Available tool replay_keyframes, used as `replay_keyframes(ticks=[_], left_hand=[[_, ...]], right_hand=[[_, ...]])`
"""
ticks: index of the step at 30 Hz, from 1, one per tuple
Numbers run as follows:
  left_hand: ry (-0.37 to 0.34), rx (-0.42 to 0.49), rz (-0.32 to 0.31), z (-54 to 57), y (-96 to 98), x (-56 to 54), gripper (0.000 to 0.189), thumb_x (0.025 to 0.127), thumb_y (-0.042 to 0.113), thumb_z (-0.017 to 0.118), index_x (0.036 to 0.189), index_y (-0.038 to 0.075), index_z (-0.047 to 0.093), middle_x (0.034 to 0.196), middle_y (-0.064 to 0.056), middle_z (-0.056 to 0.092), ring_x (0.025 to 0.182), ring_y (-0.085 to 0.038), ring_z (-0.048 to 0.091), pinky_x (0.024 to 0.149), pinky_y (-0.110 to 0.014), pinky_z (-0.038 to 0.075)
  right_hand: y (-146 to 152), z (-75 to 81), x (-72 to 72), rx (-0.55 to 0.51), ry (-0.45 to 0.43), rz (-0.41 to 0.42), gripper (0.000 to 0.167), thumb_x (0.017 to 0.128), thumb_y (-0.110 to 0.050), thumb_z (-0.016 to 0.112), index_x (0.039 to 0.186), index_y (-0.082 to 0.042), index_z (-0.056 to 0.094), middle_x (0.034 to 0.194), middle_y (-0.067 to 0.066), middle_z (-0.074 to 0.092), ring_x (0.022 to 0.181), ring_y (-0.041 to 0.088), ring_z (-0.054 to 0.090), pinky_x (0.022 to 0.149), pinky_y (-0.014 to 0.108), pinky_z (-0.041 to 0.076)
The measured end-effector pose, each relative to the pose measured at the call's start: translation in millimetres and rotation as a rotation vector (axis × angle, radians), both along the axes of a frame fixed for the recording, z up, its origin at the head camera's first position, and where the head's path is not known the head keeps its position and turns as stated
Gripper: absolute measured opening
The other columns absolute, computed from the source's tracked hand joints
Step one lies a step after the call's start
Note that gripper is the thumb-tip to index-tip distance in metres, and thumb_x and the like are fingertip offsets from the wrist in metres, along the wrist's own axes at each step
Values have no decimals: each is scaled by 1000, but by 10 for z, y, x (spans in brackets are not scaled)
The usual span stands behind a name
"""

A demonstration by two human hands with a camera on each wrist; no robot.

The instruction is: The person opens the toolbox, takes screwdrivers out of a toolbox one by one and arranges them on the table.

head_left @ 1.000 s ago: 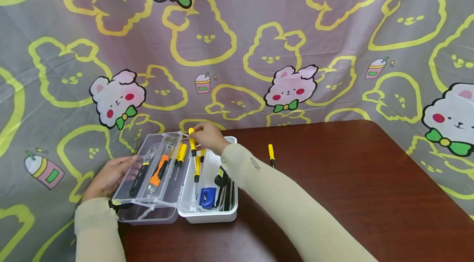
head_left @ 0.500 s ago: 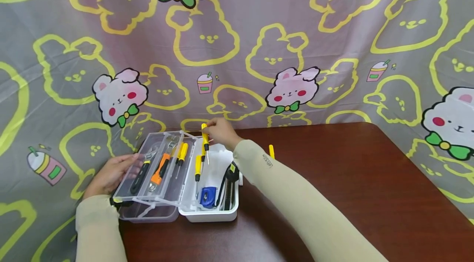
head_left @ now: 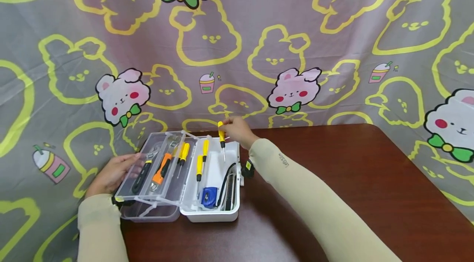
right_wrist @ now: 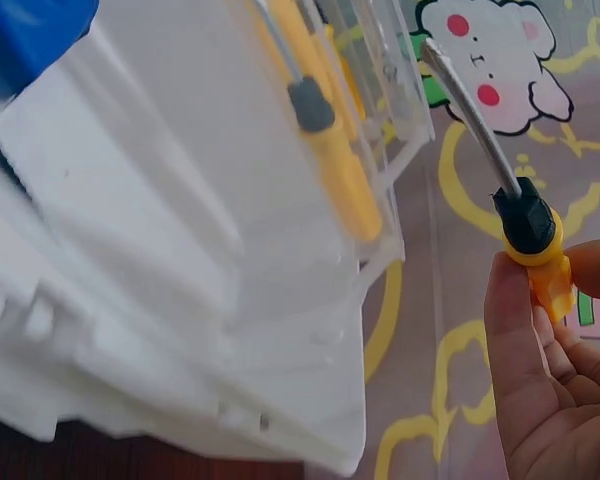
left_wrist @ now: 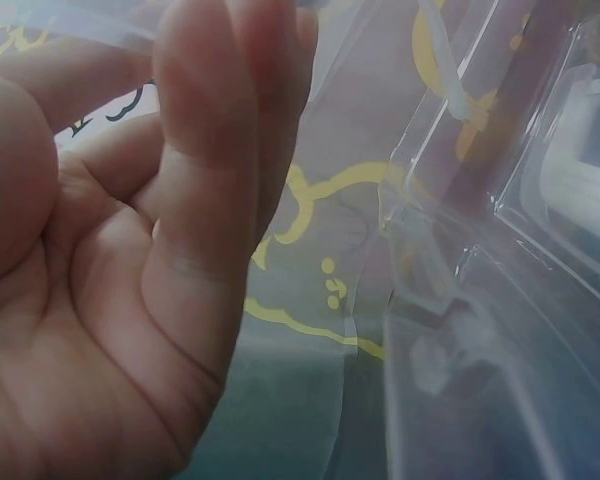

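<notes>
My right hand (head_left: 237,129) pinches a yellow-handled screwdriver (head_left: 221,134) between thumb and fingers. Its shaft points down over the far end of the white toolbox (head_left: 209,215); the right wrist view shows the black collar and bare metal shaft (right_wrist: 475,125). At the far left, my left hand (head_left: 115,172) holds the outer edge of the clear plastic lid tray (head_left: 124,191), some fingers showing through the plastic. Inside the white box lie two more yellow screwdrivers (head_left: 199,166), a blue tape measure (head_left: 209,197) and long dark items (head_left: 230,192) along the right wall.
Through the clear tray I see a black-handled adjustable wrench (head_left: 141,177), an orange-handled tool (head_left: 161,169) and yellow screwdrivers (head_left: 183,153). Clear hinge arms (head_left: 149,209) join tray and box. A patterned curtain (head_left: 237,48) hangs behind the brown table (head_left: 333,171).
My right hand has carried the screwdriver rightward, from near the tray side to over the box's right part. My forearm now covers the loose screwdriver on the table. The left hand keeps its place.
</notes>
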State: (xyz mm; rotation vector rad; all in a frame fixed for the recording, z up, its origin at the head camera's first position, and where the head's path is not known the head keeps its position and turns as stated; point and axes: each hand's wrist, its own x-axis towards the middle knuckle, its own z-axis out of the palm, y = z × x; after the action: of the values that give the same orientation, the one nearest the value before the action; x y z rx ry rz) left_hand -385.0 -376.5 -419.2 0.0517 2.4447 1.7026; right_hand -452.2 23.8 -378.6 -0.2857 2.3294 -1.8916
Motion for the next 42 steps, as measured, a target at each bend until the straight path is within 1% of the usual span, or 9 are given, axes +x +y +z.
replay_keyframes(ticks=[2,8,14,19,22,26,34,38,42], left_hand=[[-1,7,0,-2,0,-4,67,99,43,54,138,-11,44,98,0,65,86,-12,63,73,-32,55],[3,8,1,-6,-1,-7,67,99,44,54,137,-10,45,98,-1,64,86,-13,63,73,-32,55],[9,1,1,-9,4,4,67,99,44,54,137,-10,46,98,-2,64,86,-13,63,73,-32,55],[-16,22,6,-8,10,-5,68,97,46,56,138,-9,45,99,-3,64,86,-14,63,74,-32,56],[-21,29,9,-6,11,0,68,97,46,56,138,-8,45,99,-3,64,86,-14,63,74,-32,56],[-7,31,1,-2,10,15,67,99,44,54,138,-10,45,99,-2,64,86,-13,63,73,-32,55],[-6,37,7,-3,14,30,64,99,41,55,136,-10,47,98,-4,64,85,-14,63,73,-32,55],[-6,48,5,-3,15,25,64,99,41,55,136,-11,46,97,-4,64,85,-14,63,72,-32,55],[-4,42,6,1,12,23,65,99,41,55,137,-11,45,98,-5,64,84,-14,63,72,-32,56]], right_hand=[[49,-11,-14,-16,-13,-8,26,94,-14,64,115,1,59,103,15,63,81,28,63,71,41,57],[218,-35,-67,-25,-32,-33,26,94,-13,64,114,3,59,102,16,64,76,26,64,67,38,57],[440,-92,-100,-18,-40,-56,26,95,-13,64,115,3,59,103,17,63,76,28,63,75,45,56],[641,-168,-97,-6,-32,-71,28,94,-12,63,115,5,58,102,19,62,78,30,63,82,53,52],[740,-201,-83,9,-30,-82,28,94,-12,63,115,6,58,101,19,62,78,30,62,81,52,53],[838,-211,-70,55,-26,-99,28,95,-15,63,116,4,58,101,17,61,77,27,60,77,46,55],[992,-240,-50,99,-39,-123,30,95,-14,62,117,4,57,101,18,61,78,28,61,72,41,57],[1072,-266,-39,106,-48,-123,32,95,-13,61,120,6,55,101,19,60,77,27,61,72,42,57],[1133,-322,-36,117,-58,-136,31,95,-12,61,120,6,55,96,18,59,73,24,59,74,44,56]])
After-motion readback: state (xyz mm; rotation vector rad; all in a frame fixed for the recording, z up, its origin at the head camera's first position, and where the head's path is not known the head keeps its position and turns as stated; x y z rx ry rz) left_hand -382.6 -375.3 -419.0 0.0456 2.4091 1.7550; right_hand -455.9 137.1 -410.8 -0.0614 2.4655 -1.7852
